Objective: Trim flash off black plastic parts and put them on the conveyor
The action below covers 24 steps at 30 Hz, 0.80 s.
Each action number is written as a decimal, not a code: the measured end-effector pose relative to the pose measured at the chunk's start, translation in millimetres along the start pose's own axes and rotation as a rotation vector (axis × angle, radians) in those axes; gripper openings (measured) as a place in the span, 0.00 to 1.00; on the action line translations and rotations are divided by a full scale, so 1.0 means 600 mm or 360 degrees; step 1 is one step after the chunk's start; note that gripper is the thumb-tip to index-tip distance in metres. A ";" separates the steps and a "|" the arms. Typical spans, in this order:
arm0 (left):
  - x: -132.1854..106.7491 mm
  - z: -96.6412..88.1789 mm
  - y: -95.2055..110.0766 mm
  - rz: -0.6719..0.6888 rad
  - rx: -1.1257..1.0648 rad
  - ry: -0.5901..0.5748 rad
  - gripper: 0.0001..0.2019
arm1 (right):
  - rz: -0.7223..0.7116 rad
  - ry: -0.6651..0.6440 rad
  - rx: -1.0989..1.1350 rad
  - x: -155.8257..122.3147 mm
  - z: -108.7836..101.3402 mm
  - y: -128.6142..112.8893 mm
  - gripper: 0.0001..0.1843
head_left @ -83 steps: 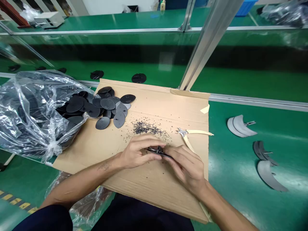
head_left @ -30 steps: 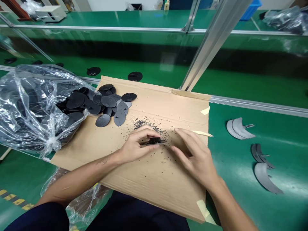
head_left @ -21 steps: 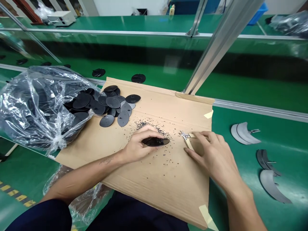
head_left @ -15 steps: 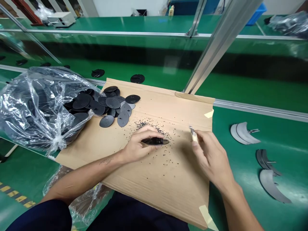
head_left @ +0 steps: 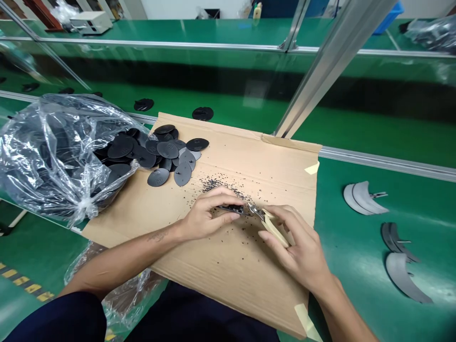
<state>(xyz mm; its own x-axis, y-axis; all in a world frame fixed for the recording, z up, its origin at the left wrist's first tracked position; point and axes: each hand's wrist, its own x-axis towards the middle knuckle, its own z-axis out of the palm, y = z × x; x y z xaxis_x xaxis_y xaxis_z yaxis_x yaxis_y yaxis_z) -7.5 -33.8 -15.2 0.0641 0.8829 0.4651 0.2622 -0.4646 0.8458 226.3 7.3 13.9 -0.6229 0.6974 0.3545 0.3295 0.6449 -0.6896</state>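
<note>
My left hand (head_left: 206, 212) is closed on a black plastic oval piece (head_left: 233, 208), held edge-on above the cardboard sheet (head_left: 213, 275). In my right hand (head_left: 295, 242) is a pair of cutting pliers (head_left: 272, 227) with cream handles. The pliers' metal jaws are at the right end of the black piece; whether they touch it I cannot tell. Tiny black scraps (head_left: 217, 184) lie scattered on the cardboard around and beyond my left hand. A pile of black oval pieces (head_left: 167, 150) spreads over the cardboard's far left part.
A clear plastic bag (head_left: 64, 156) full of black ovals lies at the left. Curved grey pieces (head_left: 365, 198) rest on the green table at the right. A metal post (head_left: 327, 61) rises behind the cardboard, and more black ovals (head_left: 203, 113) lie beyond the rail.
My right hand has moved left with the pliers, bringing their jaws to the black piece. My left hand stays nearly in place, with the piece turned slightly.
</note>
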 end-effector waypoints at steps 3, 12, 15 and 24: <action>-0.001 0.000 -0.001 0.0004 -0.0007 -0.0005 0.12 | -0.0133 0.0043 -0.0158 -0.003 0.003 0.005 0.20; 0.001 0.000 -0.002 0.0047 -0.0024 -0.0040 0.12 | -0.0308 0.0043 -0.0503 0.000 0.006 0.011 0.18; 0.001 0.000 -0.004 0.0076 -0.0043 -0.0034 0.13 | -0.0326 0.0056 -0.0552 0.001 0.005 0.011 0.17; -0.001 0.001 -0.005 0.0070 -0.0085 -0.0070 0.13 | -0.0385 0.0099 -0.0704 -0.004 0.005 0.006 0.13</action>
<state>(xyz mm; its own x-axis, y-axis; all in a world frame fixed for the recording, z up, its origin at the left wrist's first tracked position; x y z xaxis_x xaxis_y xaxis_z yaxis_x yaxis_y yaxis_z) -7.6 -32.8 -18.4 0.1171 0.8632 0.4911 0.2066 -0.5048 0.8381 227.0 7.3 8.8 -0.6796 0.5204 0.5171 0.4585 0.8515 -0.2544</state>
